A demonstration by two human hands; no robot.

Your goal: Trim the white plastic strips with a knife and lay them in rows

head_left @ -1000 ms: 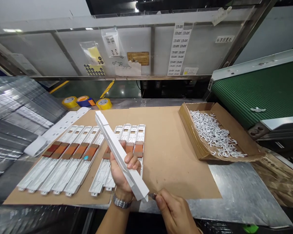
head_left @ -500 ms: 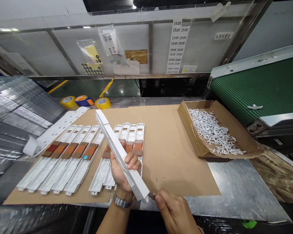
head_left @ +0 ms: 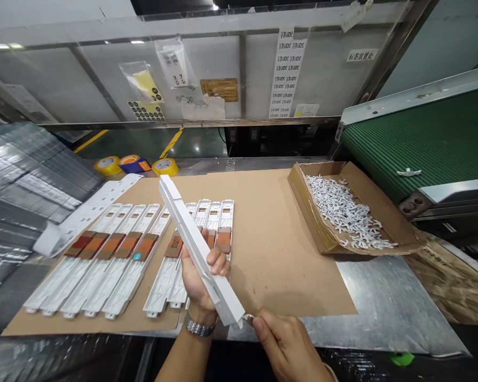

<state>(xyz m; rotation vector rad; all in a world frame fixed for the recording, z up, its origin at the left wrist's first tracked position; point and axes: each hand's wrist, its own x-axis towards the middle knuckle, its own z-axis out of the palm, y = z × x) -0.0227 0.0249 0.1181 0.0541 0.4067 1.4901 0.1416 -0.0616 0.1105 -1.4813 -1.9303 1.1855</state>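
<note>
In the head view, the left hand (head_left: 199, 284) is clamped around the middle of a long white bar (head_left: 197, 241), its thumb and fingers wrapped over the sides, with a metal watch (head_left: 199, 326) on the wrist. The bar is held tilted above the table (head_left: 402, 305), its far end up toward the left and its near end down toward the right hand (head_left: 284, 339). That hand is closed on a small tool (head_left: 247, 318), mostly hidden by the fingers; its tip is at the near end of the bar, though whether they touch I cannot tell. Beneath and to the left, two groups of white strips (head_left: 123, 289) lie on a cardboard sheet (head_left: 271, 239), with orange-brown blocks (head_left: 145, 246) across them; the held bar and left hand partly cover the right-hand group. To the right, an open box (head_left: 307, 216) holds a heap of small white pieces (head_left: 342, 209), beside a green belt (head_left: 422, 138) with a similar piece on it. Rolls of tape (head_left: 165, 167) sit at the back left, near a paper strip (head_left: 91, 207).
</note>
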